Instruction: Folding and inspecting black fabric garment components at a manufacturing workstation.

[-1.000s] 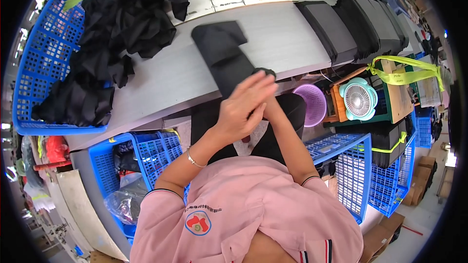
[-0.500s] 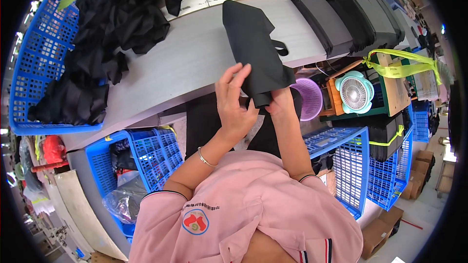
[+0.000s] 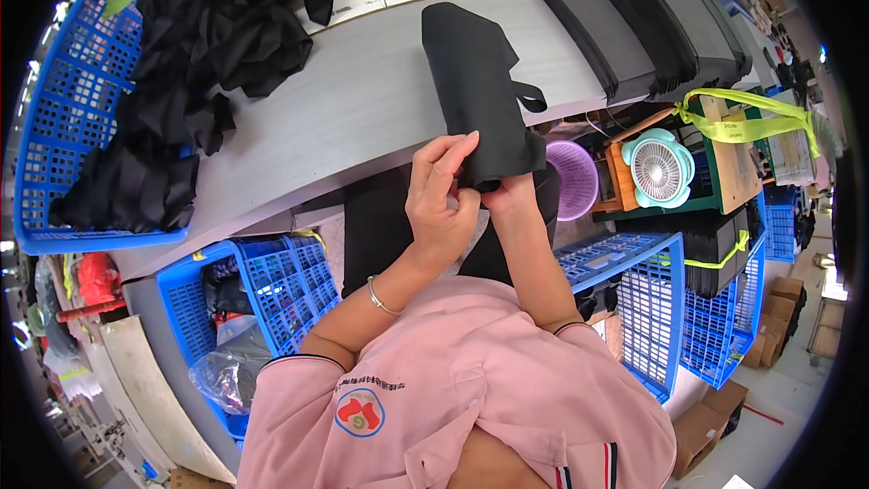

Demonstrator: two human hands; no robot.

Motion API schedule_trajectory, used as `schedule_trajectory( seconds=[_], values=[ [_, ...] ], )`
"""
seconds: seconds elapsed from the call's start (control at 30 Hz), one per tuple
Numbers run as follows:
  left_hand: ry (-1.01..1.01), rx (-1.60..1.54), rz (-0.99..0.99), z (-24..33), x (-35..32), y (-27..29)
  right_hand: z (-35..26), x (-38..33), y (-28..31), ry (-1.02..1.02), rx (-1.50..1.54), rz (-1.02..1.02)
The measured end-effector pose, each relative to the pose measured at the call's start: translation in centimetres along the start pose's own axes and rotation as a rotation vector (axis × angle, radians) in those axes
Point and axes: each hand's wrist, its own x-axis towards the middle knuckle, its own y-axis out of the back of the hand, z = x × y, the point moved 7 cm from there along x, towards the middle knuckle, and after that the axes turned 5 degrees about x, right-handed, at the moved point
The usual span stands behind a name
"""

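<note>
Fingers of the left hand (image 3: 441,192) are pinched together on the near edge of a folded black fabric piece with a small strap loop (image 3: 477,91); the right hand (image 3: 509,192) is closed on the same edge from beneath, its fingertips hidden. The piece is held partly over the near edge of the grey worktable (image 3: 335,113), the far end resting on it.

Handling, as judged: light, limp, not fragile; folds are likely to slip unless gripped at the doubled edge, as is done here.

Beyond the fingers: stacks of folded black pieces (image 3: 652,27). Left of the fingers: a blue plastic lattice crate of loose black cloth (image 3: 63,127), tied with yellow-green tape. Right and below: a lilac basket (image 3: 572,179), a mint desk fan (image 3: 658,170), and a brown carton bound with yellow-green strap (image 3: 733,140).
</note>
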Motion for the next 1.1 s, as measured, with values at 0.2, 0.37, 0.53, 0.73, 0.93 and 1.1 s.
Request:
schedule_trajectory(
  seconds=[0.2,0.37,0.53,0.73,0.93,1.1],
  values=[
    [-0.005,0.008,0.007,0.0,0.0,0.7,0.0,0.1,-0.8,0.045,-0.085,-0.016],
    [0.023,-0.003,-0.005,-0.5,-0.2,1.0,0.2,0.4,-0.5,0.061,-0.152,0.01],
    [0.004,-0.068,0.015,-0.9,-0.7,1.7,0.7,0.3,-0.5,0.058,-0.126,0.11],
    [0.132,0.044,-0.01,-5.7,-1.6,2.5,-0.2,0.4,0.5,0.426,-0.889,0.076],
    [0.714,-0.365,0.172,-13.7,-4.4,3.7,1.1,1.3,-3.6,-0.027,-1.301,-0.258],
    [0.914,-0.557,0.027,-15.3,-6.9,0.0,3.6,0.8,-2.2,0.863,-2.333,-0.135]
  ],
)
